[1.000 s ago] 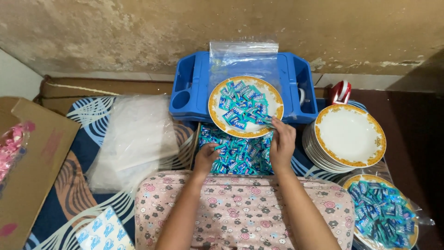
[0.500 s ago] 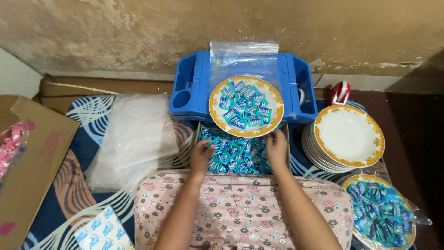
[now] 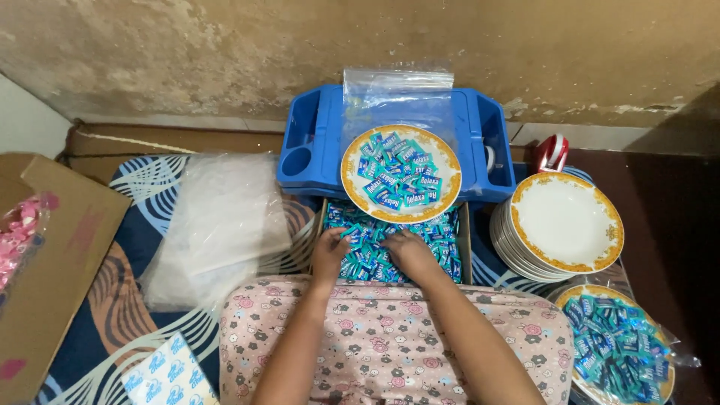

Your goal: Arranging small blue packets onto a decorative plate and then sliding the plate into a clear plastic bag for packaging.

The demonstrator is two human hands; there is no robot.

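Candies (image 3: 442, 238) fill one box; two hands, left (image 3: 330, 253) and right (image 3: 407, 251), clench fistfuls.

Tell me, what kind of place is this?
Probably a room in a home, used for packing sweets on the floor: a patterned mat, a stained wall, and a stack of plates beside a box of wrapped candies.

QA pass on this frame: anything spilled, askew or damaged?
Nothing spilled. Both hands, left and right, are in the box of blue candies; plate of candies sits flat on the blue tray. Only the wall is stained and peeling.
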